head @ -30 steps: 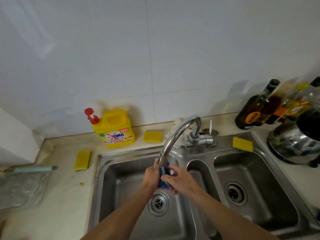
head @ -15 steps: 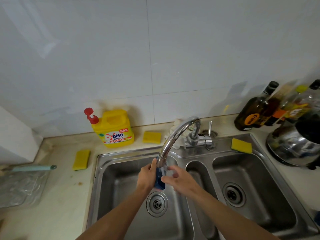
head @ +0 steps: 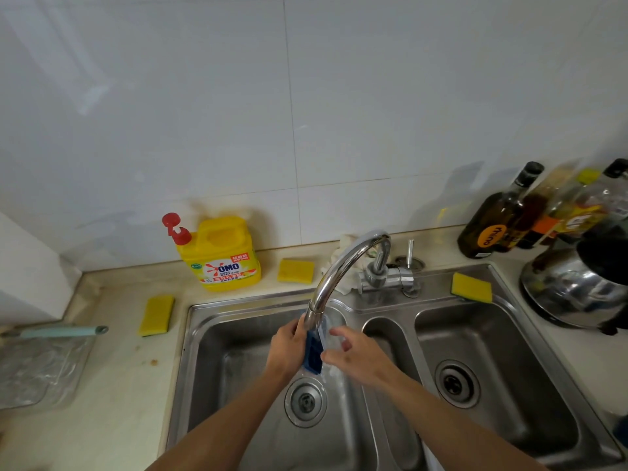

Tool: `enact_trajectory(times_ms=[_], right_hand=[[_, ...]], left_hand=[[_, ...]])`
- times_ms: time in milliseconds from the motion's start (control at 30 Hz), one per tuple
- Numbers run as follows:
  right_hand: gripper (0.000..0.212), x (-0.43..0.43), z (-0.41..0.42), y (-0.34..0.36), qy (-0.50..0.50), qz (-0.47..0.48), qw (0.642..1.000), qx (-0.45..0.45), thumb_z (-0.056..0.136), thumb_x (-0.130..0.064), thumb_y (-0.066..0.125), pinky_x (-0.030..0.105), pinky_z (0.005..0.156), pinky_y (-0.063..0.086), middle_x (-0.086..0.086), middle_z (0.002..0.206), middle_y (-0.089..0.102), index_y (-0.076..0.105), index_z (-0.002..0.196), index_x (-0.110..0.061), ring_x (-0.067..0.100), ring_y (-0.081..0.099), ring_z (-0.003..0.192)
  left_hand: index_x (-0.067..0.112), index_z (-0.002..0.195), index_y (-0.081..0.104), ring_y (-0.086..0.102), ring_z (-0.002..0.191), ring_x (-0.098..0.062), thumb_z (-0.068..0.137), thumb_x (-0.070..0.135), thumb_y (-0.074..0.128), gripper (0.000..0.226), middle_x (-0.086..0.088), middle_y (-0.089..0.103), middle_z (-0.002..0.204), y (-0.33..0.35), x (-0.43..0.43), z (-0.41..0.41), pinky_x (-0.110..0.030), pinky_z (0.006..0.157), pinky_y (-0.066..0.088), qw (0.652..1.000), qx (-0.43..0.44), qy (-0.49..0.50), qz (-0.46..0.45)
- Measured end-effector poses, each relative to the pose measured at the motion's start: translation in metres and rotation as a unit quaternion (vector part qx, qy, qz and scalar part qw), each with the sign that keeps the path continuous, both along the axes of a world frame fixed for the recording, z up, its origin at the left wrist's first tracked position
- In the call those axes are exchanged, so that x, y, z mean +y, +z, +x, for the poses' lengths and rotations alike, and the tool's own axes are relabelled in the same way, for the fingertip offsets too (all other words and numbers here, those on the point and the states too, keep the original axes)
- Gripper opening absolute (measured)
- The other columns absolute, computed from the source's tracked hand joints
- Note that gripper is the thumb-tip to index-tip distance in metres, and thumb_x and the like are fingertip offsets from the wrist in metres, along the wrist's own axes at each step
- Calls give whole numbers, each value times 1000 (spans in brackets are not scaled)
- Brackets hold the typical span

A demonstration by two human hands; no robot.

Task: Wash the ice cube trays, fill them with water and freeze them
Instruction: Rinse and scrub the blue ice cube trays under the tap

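Since half a second ago the right hand [head: 356, 360] has come off the ice cube tray [head: 313, 355]. Its fingers are now spread apart and nearly straight, holding nothing. Its thumb side lies just beside the tray's lower right edge, and I cannot tell whether it touches there.

The left hand [head: 287, 348] grips the tray, fingers curled round its left side. That palm and the mouth of the faucet [head: 343, 266] hide most of the tray, so only a narrow blue strip shows and none of its cells. A pale blur lies between the strip and the right fingers; whether it is running water or a clear part of the tray is hard to make out.

The tray stands on end with its long axis nearly upright and its thin edge towards the camera. Its upper end is tucked under the spout. Its lower end points down at the drain [head: 306, 401] of the left basin, hanging above it and clear of the floor of the sink [head: 238, 305].

On the bench [head: 119, 385], a yellow detergent bottle [head: 222, 254] stands at the rear edge, behind the sink's left corner. A yellow sponge [head: 471, 287] lies on the sink's rear right corner. At the bench's right end a steel kettle [head: 577, 287] is cut off by the frame, and the bottles [head: 503, 219] behind it are smeared.
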State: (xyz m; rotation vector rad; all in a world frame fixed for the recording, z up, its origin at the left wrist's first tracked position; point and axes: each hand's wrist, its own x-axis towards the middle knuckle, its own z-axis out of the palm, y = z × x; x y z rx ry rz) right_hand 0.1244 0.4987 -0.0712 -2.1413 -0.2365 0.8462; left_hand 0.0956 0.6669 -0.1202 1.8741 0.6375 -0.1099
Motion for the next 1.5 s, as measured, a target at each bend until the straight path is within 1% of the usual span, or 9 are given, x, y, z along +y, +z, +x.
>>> enact_trajectory(times_ms=[133,333,467,567,700,767,867,1267,1500], right_hand=[[72,3,-1,0,-18,2,1000,-5,74,-52,65,16,64,47,-13,96,58,51,142,-32,9,63,87],[72,-4,7,3,-6,-5,999,-52,76,-53,62,33,91,52,1,140,59,51,144,-34,15,58,118],[72,-25,17,-1,43,-54,996,-49,88,-48,66,33,104,42,1,153,49,44,152,-25,18,49,135],[74,-33,13,-7,31,-73,996,-37,88,-40,67,26,94,43,4,148,53,40,154,-21,17,54,127],[47,-47,4,-10,15,-97,994,-44,80,-32,73,34,83,59,-4,109,63,55,123,-21,12,63,94],[48,-61,-1,-11,40,-132,989,-61,76,-31,74,39,87,57,-1,113,57,53,117,-18,16,60,96],[75,-89,-12,-13,53,-175,980,-78,80,-29,76,36,98,49,6,137,44,39,144,-16,24,55,119],[81,-189,-63,-43,133,-286,946,-78,86,-6,71,39,109,46,2,149,41,28,152,-26,23,45,134],[87,-230,-80,-57,180,-367,907,-104,85,-12,74,45,115,33,-1,155,34,25,155,-29,24,32,142]], left_hand=[[13,81,65,50,59,-12,106,46,42,47,0,58,65,-5,0,0,-31,60,44,1000,-18,11,-21],[18,80,66,59,63,-11,104,47,44,43,6,64,65,-12,22,-5,-19,54,47,997,-40,52,-29],[20,107,67,73,91,-31,99,62,42,49,-13,74,99,-15,36,-3,-41,64,62,974,57,98,-197],[21,111,70,71,100,-34,91,76,42,65,-14,75,105,-17,21,0,-45,72,62,948,103,76,-290],[10,121,62,69,101,-34,96,38,63,37,-21,69,116,-18,-2,2,-41,72,59,930,103,42,-350],[7,125,57,69,100,-34,93,13,64,33,-22,69,113,-19,-6,4,-43,73,59,930,95,56,-352],[4,126,52,64,105,-38,86,-5,55,42,-20,65,112,-18,-10,6,-53,88,56,944,81,89,-308],[7,128,56,62,107,-35,93,0,51,36,-16,63,113,-14,-23,16,-54,97,52,910,59,241,-333],[17,102,59,64,113,-34,96,16,55,7,-12,65,111,-17,-31,6,-55,101,51,889,43,287,-355]])
